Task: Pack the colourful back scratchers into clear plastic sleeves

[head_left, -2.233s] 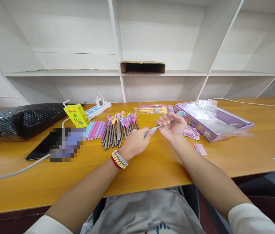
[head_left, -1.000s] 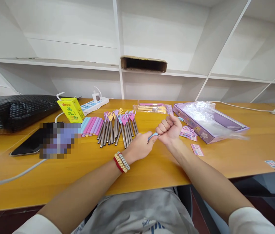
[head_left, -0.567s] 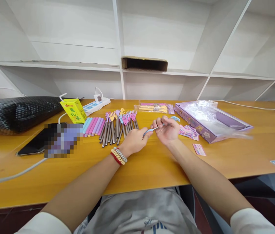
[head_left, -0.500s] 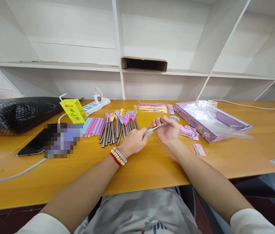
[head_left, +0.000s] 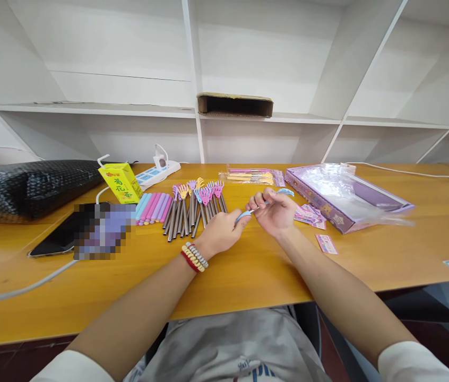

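Between my hands lies a back scratcher (head_left: 244, 215) with a light blue handle, a thin metal rod and a light blue claw head. My left hand (head_left: 220, 233) is closed around the handle. My right hand (head_left: 278, 215), palm turned up, has its fingers curled round the rod near the head; part of the rod is hidden by them. Left of my hands rests a pile of metal rods with pink, purple, yellow and blue claw heads (head_left: 205, 196). Beside it, pastel foam-like handles (head_left: 154, 207) lie in a row.
A purple display box (head_left: 338, 215) with clear plastic stands right, near printed cards (head_left: 311, 216). Packaged back scratchers (head_left: 250, 176) lie behind. On the left are a yellow drink carton (head_left: 120, 183), a power strip (head_left: 156, 174), a phone (head_left: 59, 236) and a black bubble-wrapped bundle (head_left: 37, 185).
Less of the rod shows between my hands, and the handle end sits slightly nearer my right fingers. Both hands keep their hold on the back scratcher.
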`<state>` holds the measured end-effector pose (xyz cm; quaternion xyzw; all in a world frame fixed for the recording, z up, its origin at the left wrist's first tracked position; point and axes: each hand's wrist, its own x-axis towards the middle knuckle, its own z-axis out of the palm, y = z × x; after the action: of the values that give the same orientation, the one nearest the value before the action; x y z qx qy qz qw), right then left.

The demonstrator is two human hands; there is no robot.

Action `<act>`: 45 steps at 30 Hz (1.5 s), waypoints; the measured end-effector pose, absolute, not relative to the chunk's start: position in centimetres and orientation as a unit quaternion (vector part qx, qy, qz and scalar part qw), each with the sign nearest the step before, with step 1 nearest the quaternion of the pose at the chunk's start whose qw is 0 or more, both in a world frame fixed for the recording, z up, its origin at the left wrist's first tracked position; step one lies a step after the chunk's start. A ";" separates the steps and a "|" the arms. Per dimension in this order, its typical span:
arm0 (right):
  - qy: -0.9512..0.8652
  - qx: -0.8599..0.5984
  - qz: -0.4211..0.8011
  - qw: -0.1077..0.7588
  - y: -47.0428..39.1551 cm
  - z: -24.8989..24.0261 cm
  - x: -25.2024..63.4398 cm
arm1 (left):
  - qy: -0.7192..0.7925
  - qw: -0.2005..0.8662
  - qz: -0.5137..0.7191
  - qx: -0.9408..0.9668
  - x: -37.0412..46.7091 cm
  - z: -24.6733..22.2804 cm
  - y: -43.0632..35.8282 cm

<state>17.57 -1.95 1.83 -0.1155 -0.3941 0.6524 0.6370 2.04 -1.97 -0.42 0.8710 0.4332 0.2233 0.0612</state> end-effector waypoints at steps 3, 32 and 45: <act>-0.394 -0.120 0.658 0.631 -2.0 1.8 17.6 | 0.435 0.068 0.219 0.870 2.1 -0.4 -2.0; -0.369 -0.251 0.617 0.648 -1.3 1.7 17.0 | 0.469 0.049 0.180 0.864 2.3 0.5 -2.9; -0.323 -0.260 0.609 0.676 -0.6 1.4 17.1 | 0.454 0.072 0.262 0.848 2.4 0.1 -2.8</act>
<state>17.12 -0.64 1.35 -0.2599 -0.3227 0.6094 0.6760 2.39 -2.77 0.08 0.8484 0.4540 0.2623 0.0721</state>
